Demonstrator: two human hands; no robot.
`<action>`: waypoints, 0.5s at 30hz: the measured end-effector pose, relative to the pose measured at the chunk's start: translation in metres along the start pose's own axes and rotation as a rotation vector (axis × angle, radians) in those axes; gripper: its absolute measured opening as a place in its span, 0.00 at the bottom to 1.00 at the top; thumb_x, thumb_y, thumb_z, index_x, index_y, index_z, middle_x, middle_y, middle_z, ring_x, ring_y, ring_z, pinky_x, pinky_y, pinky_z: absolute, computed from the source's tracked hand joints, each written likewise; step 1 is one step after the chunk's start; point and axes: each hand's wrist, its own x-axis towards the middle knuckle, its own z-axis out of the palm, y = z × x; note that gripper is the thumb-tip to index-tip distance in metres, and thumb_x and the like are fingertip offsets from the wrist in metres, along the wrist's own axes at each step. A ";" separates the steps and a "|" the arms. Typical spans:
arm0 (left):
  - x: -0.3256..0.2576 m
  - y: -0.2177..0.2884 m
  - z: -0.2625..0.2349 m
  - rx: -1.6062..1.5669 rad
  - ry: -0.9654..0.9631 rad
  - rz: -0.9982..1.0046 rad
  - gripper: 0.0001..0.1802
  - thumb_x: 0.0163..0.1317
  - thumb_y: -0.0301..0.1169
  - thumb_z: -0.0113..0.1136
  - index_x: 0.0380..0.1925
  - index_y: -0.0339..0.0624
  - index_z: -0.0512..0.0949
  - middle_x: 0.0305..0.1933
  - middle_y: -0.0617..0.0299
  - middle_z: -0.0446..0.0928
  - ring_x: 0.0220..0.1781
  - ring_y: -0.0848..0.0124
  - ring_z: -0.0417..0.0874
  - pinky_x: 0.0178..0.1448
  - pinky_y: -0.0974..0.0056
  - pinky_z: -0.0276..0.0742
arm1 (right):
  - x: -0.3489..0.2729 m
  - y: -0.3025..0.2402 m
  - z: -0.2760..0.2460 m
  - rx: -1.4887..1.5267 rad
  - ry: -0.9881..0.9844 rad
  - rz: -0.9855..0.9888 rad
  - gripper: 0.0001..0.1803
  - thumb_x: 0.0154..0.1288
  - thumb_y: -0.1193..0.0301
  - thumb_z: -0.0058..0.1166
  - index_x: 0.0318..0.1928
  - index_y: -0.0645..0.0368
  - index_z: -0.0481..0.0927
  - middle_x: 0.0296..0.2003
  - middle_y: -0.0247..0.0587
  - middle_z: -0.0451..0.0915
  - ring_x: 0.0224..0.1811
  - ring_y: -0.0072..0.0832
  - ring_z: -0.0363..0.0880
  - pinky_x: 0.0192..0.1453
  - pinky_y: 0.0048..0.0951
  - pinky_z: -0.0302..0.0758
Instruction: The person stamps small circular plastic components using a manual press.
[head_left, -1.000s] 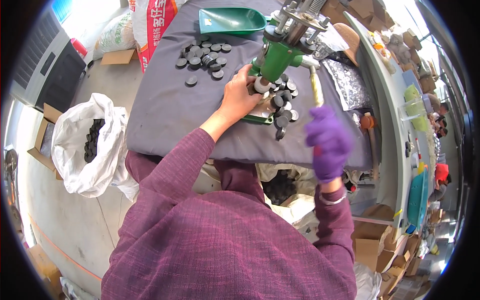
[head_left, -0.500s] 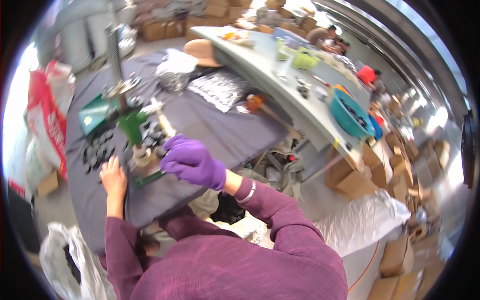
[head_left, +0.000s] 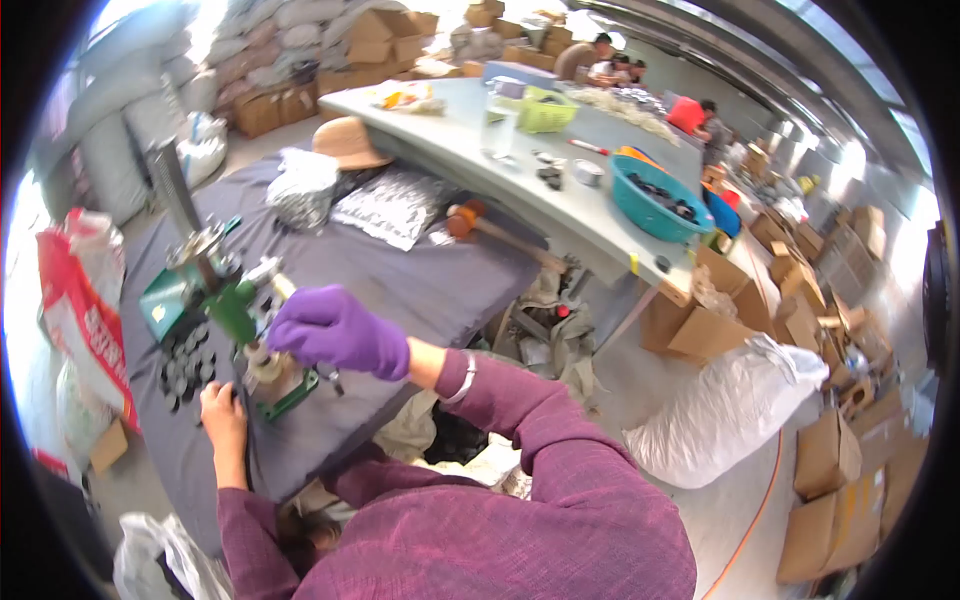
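Work is judged mid-batch: a heap of dark round discs (head_left: 185,368) is lying on the grey cloth-covered table (head_left: 420,290) left of the green hand press (head_left: 240,315), nearer its far side. The press handle is being gripped by the gloved right hand (head_left: 335,332), fingers curled shut around it. The bare left hand (head_left: 222,412) is being rested at the press base; whether a disc is being pinched cannot be told.

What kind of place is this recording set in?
Probably a small workshop or packing warehouse: stacked cardboard boxes, full white sacks, and a cloth-covered worktable with a green hand press and dark round discs.
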 end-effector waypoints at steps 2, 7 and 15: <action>-0.005 0.008 -0.009 -0.001 0.105 0.062 0.17 0.49 0.25 0.64 0.42 0.40 0.82 0.45 0.52 0.78 0.49 0.51 0.77 0.54 0.52 0.74 | -0.002 -0.007 -0.009 0.159 0.010 0.199 0.09 0.56 0.75 0.55 0.37 0.64 0.84 0.33 0.41 0.84 0.37 0.26 0.82 0.42 0.29 0.78; 0.012 0.030 -0.011 -0.243 0.065 -0.123 0.29 0.47 0.30 0.69 0.54 0.43 0.76 0.43 0.50 0.81 0.48 0.52 0.80 0.54 0.53 0.76 | 0.018 -0.028 -0.020 -0.057 0.055 0.119 0.13 0.67 0.75 0.42 0.39 0.67 0.82 0.34 0.38 0.82 0.25 0.18 0.74 0.31 0.21 0.71; 0.029 0.088 -0.025 -0.648 -0.005 -0.298 0.49 0.43 0.24 0.71 0.69 0.44 0.60 0.41 0.52 0.82 0.45 0.57 0.83 0.51 0.57 0.78 | 0.036 -0.026 -0.006 -0.028 0.082 0.145 0.19 0.74 0.66 0.38 0.39 0.69 0.79 0.31 0.43 0.81 0.24 0.17 0.71 0.30 0.19 0.66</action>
